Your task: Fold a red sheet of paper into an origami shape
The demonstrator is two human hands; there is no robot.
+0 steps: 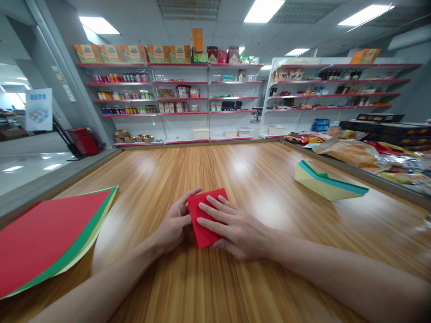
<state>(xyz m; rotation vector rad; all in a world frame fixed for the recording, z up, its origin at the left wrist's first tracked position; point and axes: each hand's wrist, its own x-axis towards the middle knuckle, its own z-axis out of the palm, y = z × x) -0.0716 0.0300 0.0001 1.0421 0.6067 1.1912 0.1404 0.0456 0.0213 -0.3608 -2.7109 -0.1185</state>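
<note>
A small red sheet of folded paper [202, 234] lies slightly turned above the wooden table in front of me. My left hand [174, 223] grips its left edge, the thumb against the side and the index finger reaching past the top corner; the other fingers are partly hidden. Across the paper's face, the fingers of my right hand [239, 228] lie flat and a little spread, its thumb near the lower edge. To the right stands a folded paper boat [323, 183], pale yellow with blue and green rims.
A stack of coloured sheets [50, 229], red on top with green and yellow below, lies at the left of the wooden table [161, 287]. Packaged snacks [353, 154] are piled beyond the right edge. Stocked shelves [182, 112] stand behind the table's far edge.
</note>
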